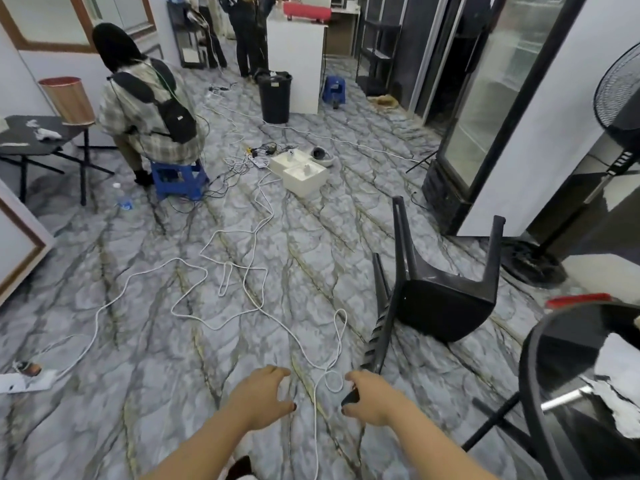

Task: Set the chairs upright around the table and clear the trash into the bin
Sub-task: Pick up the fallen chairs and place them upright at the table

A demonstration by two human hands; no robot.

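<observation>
Black chair overturned on the floor ahead and right of both hands, legs pointing up, backrest end reaching down to the right hand. Round dark table far right, crumpled paper on it. Right hand gripping the backrest edge. Left hand apart, fingers loosely spread, holding nothing

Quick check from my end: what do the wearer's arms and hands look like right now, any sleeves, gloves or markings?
Both forearms are bare, with no sleeves in view and no gloves. The left hand and right hand both show dark red polish on the nails. No watch, rings or bracelets are visible on either.
</observation>
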